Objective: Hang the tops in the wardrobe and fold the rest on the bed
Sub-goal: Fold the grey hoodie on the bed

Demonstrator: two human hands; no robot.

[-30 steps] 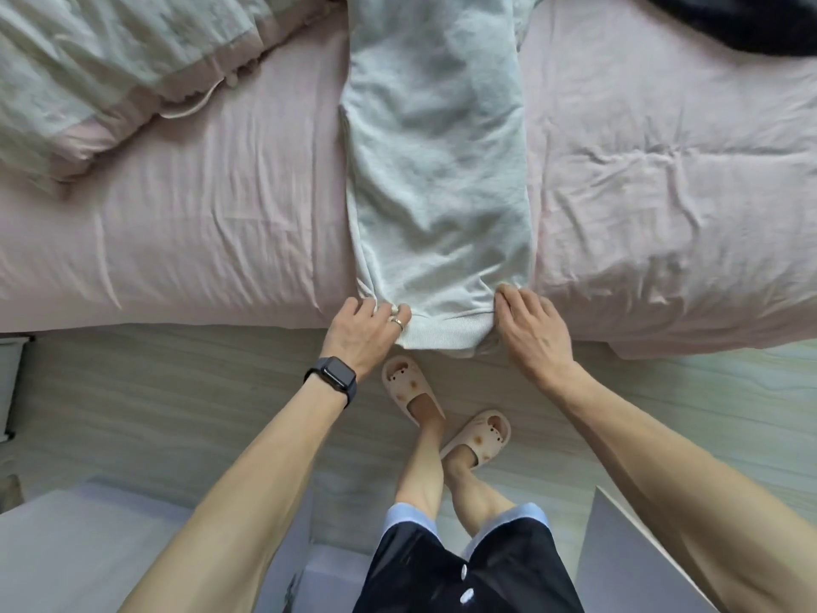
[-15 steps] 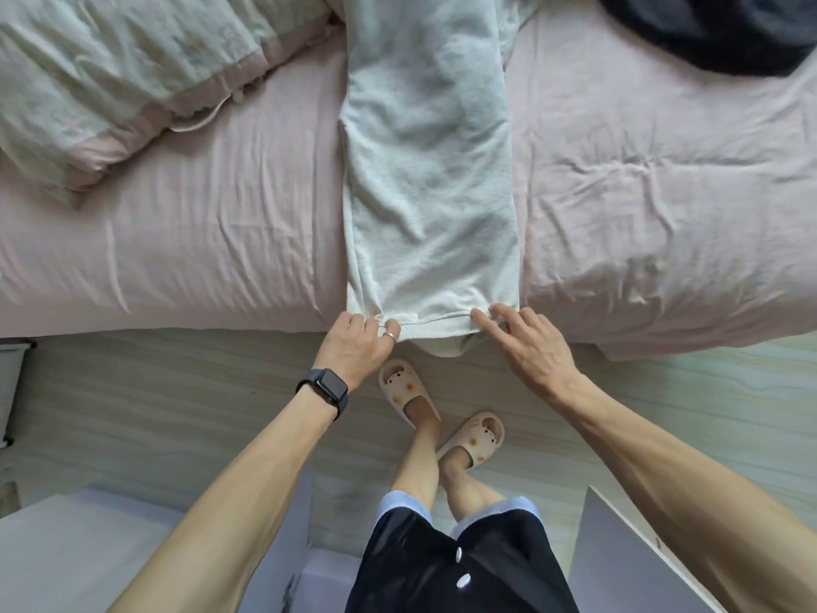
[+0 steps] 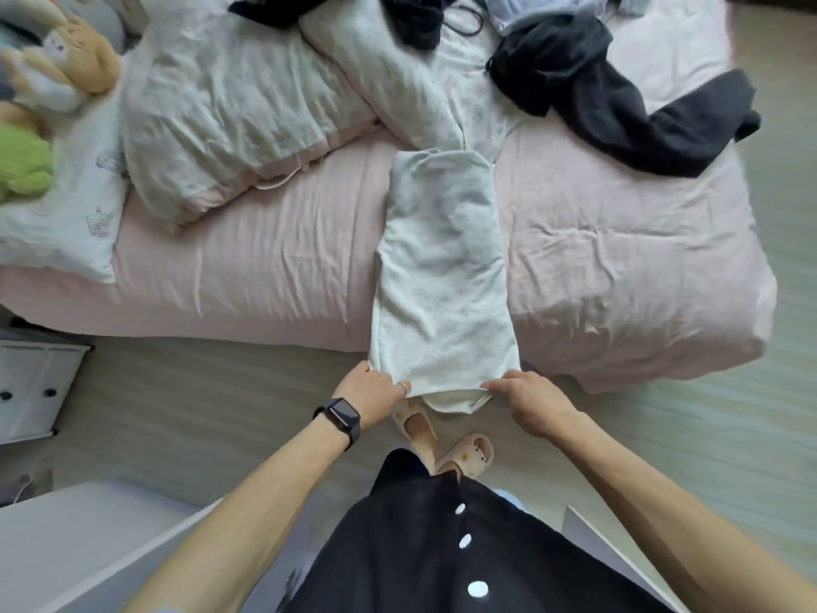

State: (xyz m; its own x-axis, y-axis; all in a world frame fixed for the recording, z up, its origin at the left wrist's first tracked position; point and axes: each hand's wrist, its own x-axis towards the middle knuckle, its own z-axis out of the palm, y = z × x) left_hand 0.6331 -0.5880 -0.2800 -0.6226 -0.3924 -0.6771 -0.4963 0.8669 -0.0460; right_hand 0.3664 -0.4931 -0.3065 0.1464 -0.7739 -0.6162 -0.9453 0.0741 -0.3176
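Observation:
A pale grey garment (image 3: 442, 276) lies in a long narrow strip across the pink bed (image 3: 265, 267), its near end hanging over the bed's front edge. My left hand (image 3: 371, 393), with a black watch and a ring, grips the garment's near left corner. My right hand (image 3: 528, 400) pinches the near right corner. Both hold the hem just off the mattress edge, above my slippers. A black garment (image 3: 619, 95) sprawls at the back right of the bed, and more dark and light clothes (image 3: 420, 15) are piled behind the grey strip.
A crumpled pale duvet (image 3: 230, 108) covers the bed's back left. Plush toys (image 3: 53, 59) and a white pillow (image 3: 57, 214) lie at the far left. A white drawer unit (image 3: 31, 387) stands on the floor at left. White furniture edges sit at bottom left and bottom right.
The view has pulled back and tilted up, showing far more of the bed. My hands have kept hold of the hem; the right fingers have closed into a pinch.

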